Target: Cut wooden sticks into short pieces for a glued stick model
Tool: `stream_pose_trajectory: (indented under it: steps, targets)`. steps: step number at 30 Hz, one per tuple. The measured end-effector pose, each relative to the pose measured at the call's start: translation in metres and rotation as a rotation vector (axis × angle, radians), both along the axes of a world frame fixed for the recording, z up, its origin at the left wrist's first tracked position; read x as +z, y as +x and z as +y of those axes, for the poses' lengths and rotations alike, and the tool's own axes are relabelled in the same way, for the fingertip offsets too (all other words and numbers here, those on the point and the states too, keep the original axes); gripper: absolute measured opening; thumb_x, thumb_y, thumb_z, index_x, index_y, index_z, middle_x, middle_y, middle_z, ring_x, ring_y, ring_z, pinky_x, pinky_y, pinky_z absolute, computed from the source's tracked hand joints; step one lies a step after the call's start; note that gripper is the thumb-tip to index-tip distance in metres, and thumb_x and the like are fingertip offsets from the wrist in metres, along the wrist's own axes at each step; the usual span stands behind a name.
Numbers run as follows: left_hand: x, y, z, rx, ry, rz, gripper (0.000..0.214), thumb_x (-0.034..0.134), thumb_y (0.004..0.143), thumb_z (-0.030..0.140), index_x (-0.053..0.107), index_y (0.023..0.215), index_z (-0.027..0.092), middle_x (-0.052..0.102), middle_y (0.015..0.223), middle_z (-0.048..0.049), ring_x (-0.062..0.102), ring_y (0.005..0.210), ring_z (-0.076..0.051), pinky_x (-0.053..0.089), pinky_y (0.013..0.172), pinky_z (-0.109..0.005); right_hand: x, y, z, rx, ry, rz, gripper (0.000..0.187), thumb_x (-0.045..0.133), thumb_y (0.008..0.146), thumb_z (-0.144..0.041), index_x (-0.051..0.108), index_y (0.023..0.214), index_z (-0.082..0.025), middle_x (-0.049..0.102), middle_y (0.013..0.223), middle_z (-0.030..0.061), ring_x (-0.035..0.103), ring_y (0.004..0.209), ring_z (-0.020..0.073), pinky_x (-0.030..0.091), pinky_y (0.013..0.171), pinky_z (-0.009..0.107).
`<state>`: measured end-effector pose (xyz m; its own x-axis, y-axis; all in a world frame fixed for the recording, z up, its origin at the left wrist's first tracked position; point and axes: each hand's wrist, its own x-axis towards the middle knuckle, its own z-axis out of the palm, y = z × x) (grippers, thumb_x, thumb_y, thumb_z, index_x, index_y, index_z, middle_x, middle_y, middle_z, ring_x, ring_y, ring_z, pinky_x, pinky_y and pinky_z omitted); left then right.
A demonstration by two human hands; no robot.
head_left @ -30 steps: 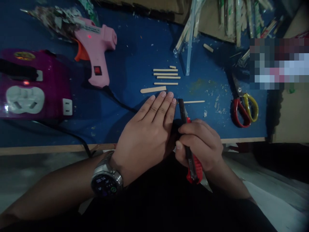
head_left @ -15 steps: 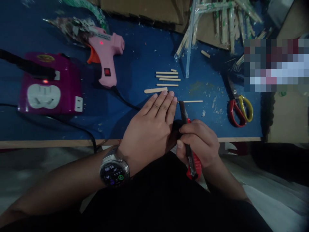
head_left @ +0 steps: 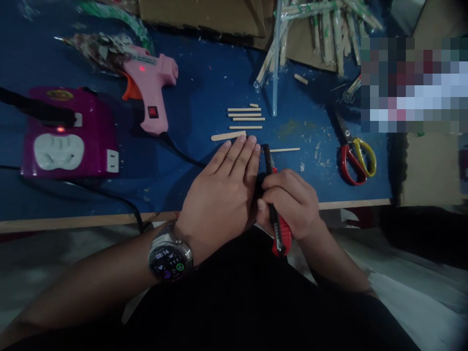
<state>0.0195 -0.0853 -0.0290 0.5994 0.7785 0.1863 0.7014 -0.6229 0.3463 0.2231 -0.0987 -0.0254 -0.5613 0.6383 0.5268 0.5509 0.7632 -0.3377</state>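
My left hand [head_left: 223,195] lies flat, palm down, with its fingers stretched out together on the blue tabletop. Out from its fingertips to the right runs a thin wooden stick [head_left: 287,150]; the stick's other end is hidden. A red and black utility knife [head_left: 281,239] is gripped in my right hand [head_left: 292,202], its dark blade crossing the stick close beside my left fingers. Just above the left fingertips rests a flat craft stick [head_left: 228,136]. Several thin cut sticks [head_left: 246,118] lie in a row beyond it, along with one short piece [head_left: 254,105].
A pink glue gun [head_left: 155,92] with a red light lies left of the sticks, its cord running under my left hand. Far left stands a purple power socket box [head_left: 69,134]. Scissors [head_left: 354,151] lie at right. Wrapped sticks [head_left: 325,41] and cardboard [head_left: 204,17] fill the back.
The whole scene has shifted slightly left in the picture as the camera moved. The knife blade reaches a little farther past the stick; my left hand keeps its flat pose.
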Motion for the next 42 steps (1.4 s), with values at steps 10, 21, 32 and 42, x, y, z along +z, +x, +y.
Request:
stream_pose_trajectory:
  steps: [10,21,32,42]
  targets:
    - [-0.001,0.002,0.003,-0.004,0.017,0.02,0.078,0.048,0.11,0.035,0.037,0.172,-0.012,0.038,0.181,-0.0338,0.034,0.175,-0.044,0.032,0.144,-0.06,0.001,-0.001,0.002,0.026,0.011,0.01,0.02,0.063,0.095,-0.008,0.054,0.093,-0.026,0.065,0.092,0.006,0.059,0.081,0.0218,0.059,0.073,0.04]
    - [0.002,0.002,0.006,-0.008,0.003,0.047,0.08,0.049,0.11,0.039,0.039,0.171,-0.012,0.039,0.181,-0.0345,0.035,0.174,-0.044,0.033,0.144,-0.06,0.001,-0.002,0.003,0.02,0.008,0.031,0.019,0.062,0.096,-0.009,0.053,0.093,-0.027,0.065,0.093,0.0048,0.058,0.08,0.0208,0.058,0.072,0.038]
    - [0.003,0.004,0.008,0.007,-0.044,0.026,0.079,0.049,0.108,0.034,0.036,0.172,-0.011,0.036,0.183,-0.0338,0.03,0.176,-0.044,0.029,0.145,-0.059,0.002,-0.004,0.006,-0.012,0.006,0.03,0.022,0.063,0.096,-0.008,0.053,0.093,-0.027,0.065,0.093,0.0048,0.058,0.08,0.0209,0.056,0.072,0.037]
    - [0.005,0.006,0.011,0.017,-0.049,0.027,0.083,0.052,0.109,0.038,0.035,0.172,-0.013,0.034,0.182,-0.0368,0.03,0.176,-0.045,0.029,0.145,-0.063,-0.001,0.003,-0.007,-0.016,-0.004,0.12,0.018,0.064,0.095,-0.01,0.056,0.095,-0.026,0.067,0.095,0.004,0.063,0.08,0.0194,0.059,0.071,0.036]
